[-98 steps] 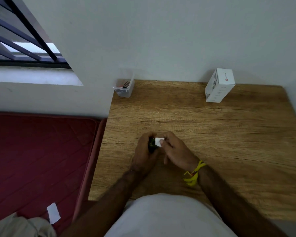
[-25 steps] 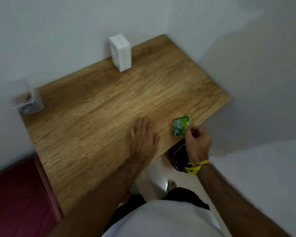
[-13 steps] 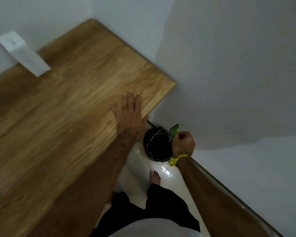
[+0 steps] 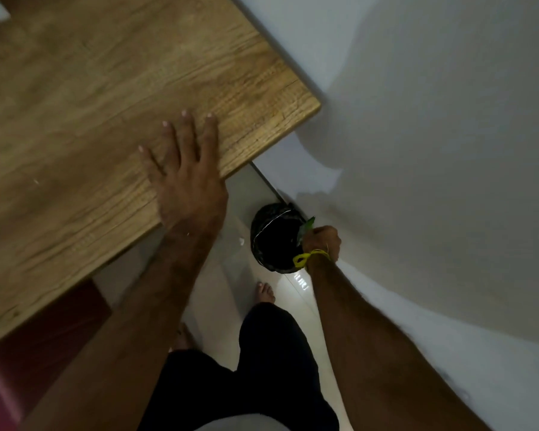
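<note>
My left hand (image 4: 187, 178) lies flat with spread fingers on the wooden table (image 4: 75, 104), near its front right corner. My right hand (image 4: 322, 242), with a yellow thread at the wrist, is lowered beside the table and pinches a small green packet (image 4: 307, 227). The packet sits just over the right rim of a black bin (image 4: 273, 241) lined with a dark bag, which stands on the floor by the wall. Most of the packet is hidden behind my fingers.
A white wall (image 4: 433, 135) runs close along the right of the table and bin. The pale tiled floor (image 4: 231, 293) shows my bare foot (image 4: 265, 292) below the bin. A dark red mattress (image 4: 44, 331) lies under the table's front left edge.
My right hand has carried the green packet off the table edge and down to the bin's rim. The left hand stayed flat on the table. The view swung right and downward.
</note>
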Demonstrator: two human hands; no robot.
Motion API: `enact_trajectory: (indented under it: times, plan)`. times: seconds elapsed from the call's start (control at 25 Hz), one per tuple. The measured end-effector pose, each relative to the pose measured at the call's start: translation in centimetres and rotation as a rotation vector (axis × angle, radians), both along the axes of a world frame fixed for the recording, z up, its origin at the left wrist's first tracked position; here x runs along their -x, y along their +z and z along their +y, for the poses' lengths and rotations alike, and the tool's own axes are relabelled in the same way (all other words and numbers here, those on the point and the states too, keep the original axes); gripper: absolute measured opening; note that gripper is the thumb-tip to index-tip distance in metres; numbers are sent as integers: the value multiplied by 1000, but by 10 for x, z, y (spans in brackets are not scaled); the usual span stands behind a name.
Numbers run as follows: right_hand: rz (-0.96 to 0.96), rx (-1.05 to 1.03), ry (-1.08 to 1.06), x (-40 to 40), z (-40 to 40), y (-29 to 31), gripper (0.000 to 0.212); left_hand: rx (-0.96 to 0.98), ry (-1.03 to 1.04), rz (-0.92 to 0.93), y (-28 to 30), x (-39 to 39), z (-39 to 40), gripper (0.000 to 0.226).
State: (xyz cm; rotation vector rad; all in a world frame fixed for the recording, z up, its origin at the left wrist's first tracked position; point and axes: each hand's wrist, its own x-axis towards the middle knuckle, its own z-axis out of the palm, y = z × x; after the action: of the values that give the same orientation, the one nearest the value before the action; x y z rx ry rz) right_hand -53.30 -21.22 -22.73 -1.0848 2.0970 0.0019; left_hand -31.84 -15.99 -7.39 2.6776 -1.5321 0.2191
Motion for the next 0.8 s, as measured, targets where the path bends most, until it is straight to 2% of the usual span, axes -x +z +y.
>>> enact_trajectory:
  times: [0.16,0.28,0.56,0.68,0.8]
  plan:
    - [-25,-31,-16,7,6,-20,41,-6,5,-22,-1,2,-1,92]
    - [-33,-23,-20,11,12,-15,40,-10,11,-40,-1,4,1,92]
    - [-168,188,42,-6,35,64,39,-107,-21,40,15,5,4,89]
    - [-195,322,126,-18,38,91,37,-137,-90,65,21,3,6,83]
    - [-191,354,159,-30,50,102,36,-140,-193,82,20,-9,31,78]
